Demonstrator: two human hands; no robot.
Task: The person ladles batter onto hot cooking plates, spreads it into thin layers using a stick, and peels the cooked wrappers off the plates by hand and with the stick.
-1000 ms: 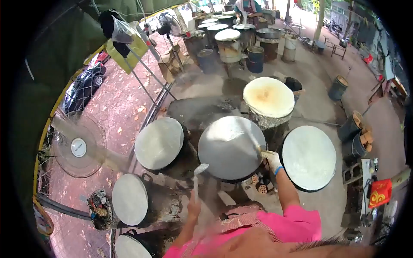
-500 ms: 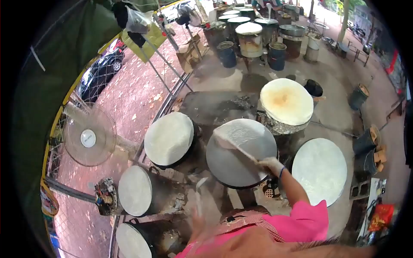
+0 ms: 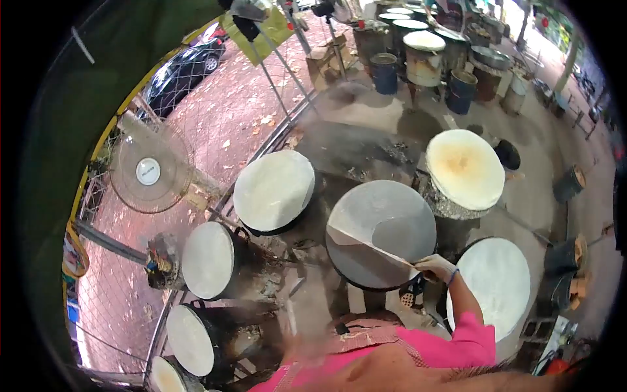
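Note:
A wide round pan (image 3: 408,206) with a grey, wet-looking surface stands in front of me. Over it, my right hand (image 3: 436,266) grips the end of a long thin pale stick (image 3: 379,251) with a flatter part at its far end. The stick slants across the pan from its right rim toward its left side. Low in the middle, my left hand (image 3: 308,346) is smeared by motion, so its fingers and anything in them are unclear. Right of my right arm is a large round white top (image 3: 493,284).
Several white-topped pots, such as one (image 3: 274,191) and another (image 3: 208,260), stand on the left. A mounded white cover (image 3: 465,168) sits behind the pan. At far left are a fan (image 3: 148,171) and wire fence. Dark buckets (image 3: 568,183) line the right; more pots and a person stand behind.
My right hand has moved right and slightly down, and the stick lies lower across the pan. My left hand is lower and more blurred. The view has shifted, so the surroundings appear displaced.

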